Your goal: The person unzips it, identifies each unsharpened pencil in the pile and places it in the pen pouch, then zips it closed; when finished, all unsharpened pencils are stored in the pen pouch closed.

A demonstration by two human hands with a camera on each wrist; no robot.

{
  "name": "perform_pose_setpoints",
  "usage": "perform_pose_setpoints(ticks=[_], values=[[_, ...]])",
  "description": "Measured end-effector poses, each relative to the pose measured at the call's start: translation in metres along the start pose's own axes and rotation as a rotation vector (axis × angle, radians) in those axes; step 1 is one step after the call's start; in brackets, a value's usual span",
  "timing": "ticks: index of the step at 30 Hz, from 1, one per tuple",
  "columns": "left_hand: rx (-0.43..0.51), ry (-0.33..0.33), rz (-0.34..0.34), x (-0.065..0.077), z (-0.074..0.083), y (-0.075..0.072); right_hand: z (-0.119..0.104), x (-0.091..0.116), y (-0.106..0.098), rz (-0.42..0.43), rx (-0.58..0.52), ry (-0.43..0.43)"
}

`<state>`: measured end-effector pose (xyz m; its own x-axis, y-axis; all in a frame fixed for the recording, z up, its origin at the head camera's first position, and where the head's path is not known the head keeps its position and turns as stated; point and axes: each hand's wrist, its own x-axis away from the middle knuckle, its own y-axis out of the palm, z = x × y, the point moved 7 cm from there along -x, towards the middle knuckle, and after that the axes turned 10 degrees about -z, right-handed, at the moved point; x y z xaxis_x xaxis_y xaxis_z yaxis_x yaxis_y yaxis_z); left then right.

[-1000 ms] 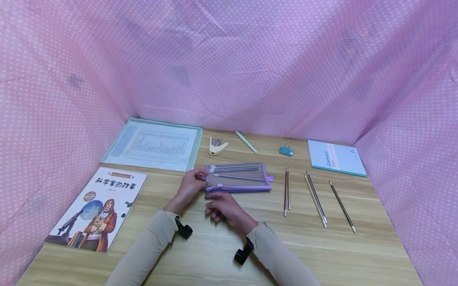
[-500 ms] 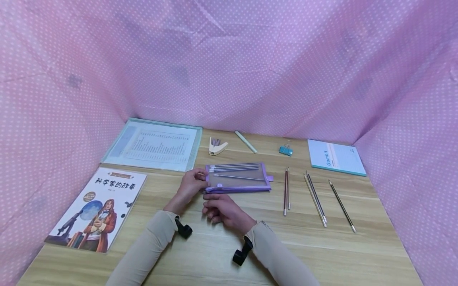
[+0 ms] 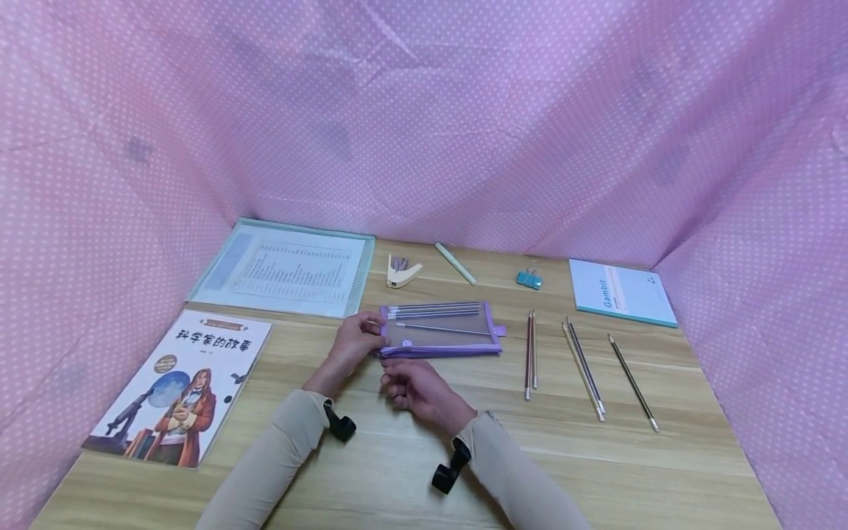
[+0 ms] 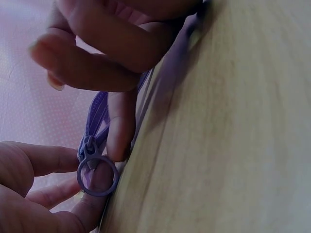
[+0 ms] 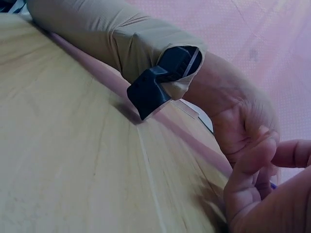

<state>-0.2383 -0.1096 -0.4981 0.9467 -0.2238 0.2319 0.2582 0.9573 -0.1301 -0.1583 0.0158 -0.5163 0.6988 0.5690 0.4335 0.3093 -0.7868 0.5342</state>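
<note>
A purple-trimmed mesh zip pouch [image 3: 440,340] lies flat with several pencils [image 3: 437,310] inside. My left hand [image 3: 358,340] pinches its left end between thumb and fingers. Close in front of the zip's left end is my right hand [image 3: 424,390], its fingers loosely bent. In the left wrist view, the zip's ring pull [image 4: 97,195] hangs against the left fingertips, and one right finger [image 4: 121,126] reaches down beside it. No finger is hooked through that ring. The right wrist view shows both hands close together, with the pouch mostly hidden.
Several loose pencils [image 3: 583,368] lie to the right. Behind the pouch are a stapler [image 3: 404,274], a pale green pen [image 3: 456,263] and a teal binder clip [image 3: 529,278]. A notebook [image 3: 623,292], a document folder [image 3: 285,269] and a picture book [image 3: 179,390] lie around the sides.
My right hand shifts slightly left along the pouch's front edge, then a little back to the right. The left hand and pouch stay practically in place.
</note>
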Motion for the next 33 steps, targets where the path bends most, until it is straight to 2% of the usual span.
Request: perform_pose_setpoints(ticks=[4,10,16,22,26,31,33], values=[[-0.001,0.000,0.000,0.001,0.001,0.000,0.000,0.001,0.002,0.009,0.001,0.000],[-0.008,-0.008,0.004,0.002,0.002,0.000,0.001,0.000,0.009,-0.045,-0.080,-0.011],[0.004,0.007,0.002,0.002,0.003,0.000,0.002,-0.002,0.009,-0.086,-0.084,0.004],[0.017,0.006,0.001,0.004,0.003,0.000,0.002,-0.003,0.006,-0.054,-0.075,0.007],[0.009,-0.006,0.005,0.002,0.001,-0.001,0.002,0.000,0.000,0.014,-0.002,0.022],[-0.018,-0.025,0.005,0.002,0.001,-0.001,-0.003,0.009,-0.012,0.138,0.217,0.036],[-0.022,-0.028,0.006,0.002,0.001,-0.001,-0.005,0.012,-0.014,0.173,0.272,0.026]])
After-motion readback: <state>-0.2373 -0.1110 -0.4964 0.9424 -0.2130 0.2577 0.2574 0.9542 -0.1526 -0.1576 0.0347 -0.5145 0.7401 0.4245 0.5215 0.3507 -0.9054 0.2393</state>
